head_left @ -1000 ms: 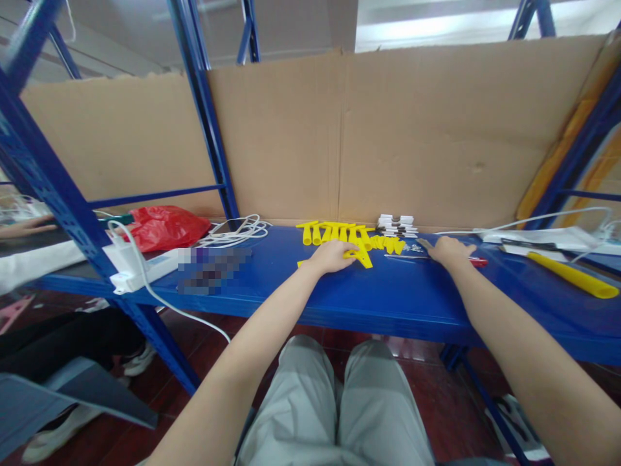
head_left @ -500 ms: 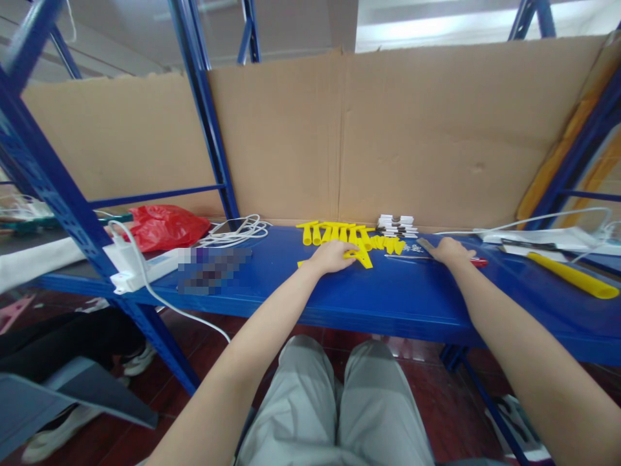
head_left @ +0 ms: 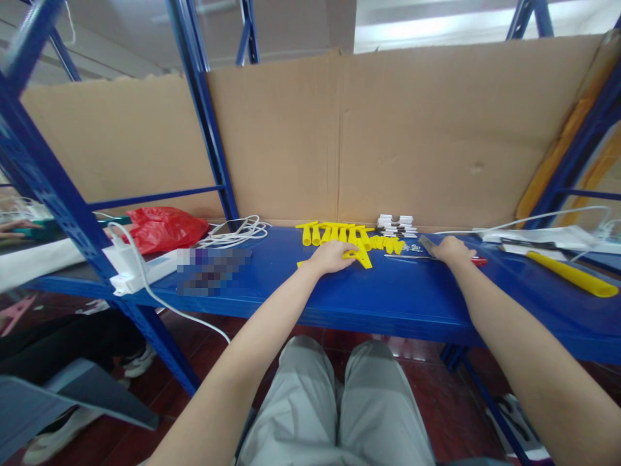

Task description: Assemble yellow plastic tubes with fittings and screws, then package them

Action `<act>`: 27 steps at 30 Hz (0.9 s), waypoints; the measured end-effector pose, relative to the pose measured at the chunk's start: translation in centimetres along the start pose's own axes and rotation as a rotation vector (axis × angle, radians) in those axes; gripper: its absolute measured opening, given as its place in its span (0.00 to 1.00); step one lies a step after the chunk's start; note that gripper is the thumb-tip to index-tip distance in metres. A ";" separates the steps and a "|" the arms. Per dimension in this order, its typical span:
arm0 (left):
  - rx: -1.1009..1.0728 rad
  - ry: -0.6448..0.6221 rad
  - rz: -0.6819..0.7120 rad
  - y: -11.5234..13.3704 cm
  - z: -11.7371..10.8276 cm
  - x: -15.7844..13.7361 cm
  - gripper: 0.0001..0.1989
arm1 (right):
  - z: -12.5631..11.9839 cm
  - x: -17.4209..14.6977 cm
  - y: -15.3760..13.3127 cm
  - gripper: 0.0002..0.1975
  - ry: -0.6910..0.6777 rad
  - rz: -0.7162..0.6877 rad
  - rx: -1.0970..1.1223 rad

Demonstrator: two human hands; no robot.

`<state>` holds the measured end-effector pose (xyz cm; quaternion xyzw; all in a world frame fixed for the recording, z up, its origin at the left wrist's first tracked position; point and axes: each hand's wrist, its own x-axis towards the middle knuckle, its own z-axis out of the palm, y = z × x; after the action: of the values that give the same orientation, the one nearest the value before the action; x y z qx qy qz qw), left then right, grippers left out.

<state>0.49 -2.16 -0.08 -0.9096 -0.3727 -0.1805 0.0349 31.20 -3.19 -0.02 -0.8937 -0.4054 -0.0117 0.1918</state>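
Observation:
My left hand (head_left: 334, 257) is closed on a yellow plastic piece (head_left: 363, 259) with a wide, angled end and a hole; its narrow end shows left of my wrist. My right hand (head_left: 453, 249) is closed at a flat grey piece (head_left: 427, 246) that juts out left of the fingers. Beneath the right hand lies a screwdriver with a red handle (head_left: 479, 261) and a thin metal shaft (head_left: 405, 257). Behind my left hand stands a row of yellow T-shaped plastic parts (head_left: 334, 233), beside small yellow wedges (head_left: 391, 244). Tiny white bits (head_left: 412, 247) lie near the grey piece.
White and black small parts (head_left: 396, 225) are stacked against the cardboard wall (head_left: 412, 136). A long yellow tube-like piece (head_left: 572, 274) lies at the right of the blue shelf (head_left: 369, 298). At left are a power strip (head_left: 145, 272), white cable (head_left: 240, 228) and red bag (head_left: 167, 228).
My left hand keeps its place on the yellow piece. The grey piece at my right hand has tipped very slightly; that hand has barely moved.

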 end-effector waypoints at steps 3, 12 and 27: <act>0.001 0.006 -0.001 -0.1 0.0 0.0 0.19 | 0.3 0.5 0.3 0.26 0.006 0.008 -0.011; -0.010 -0.012 -0.027 0.2 -0.2 -0.1 0.19 | -0.3 0.5 -0.3 0.10 0.184 -0.185 0.290; -0.038 0.041 -0.037 0.2 -0.1 -0.1 0.19 | 0.6 -8.1 -9.0 0.10 -0.290 -0.621 0.569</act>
<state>0.53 -2.46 0.01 -0.8992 -0.3851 -0.2067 0.0217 19.11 -3.38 1.00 -0.6334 -0.6646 0.1687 0.3588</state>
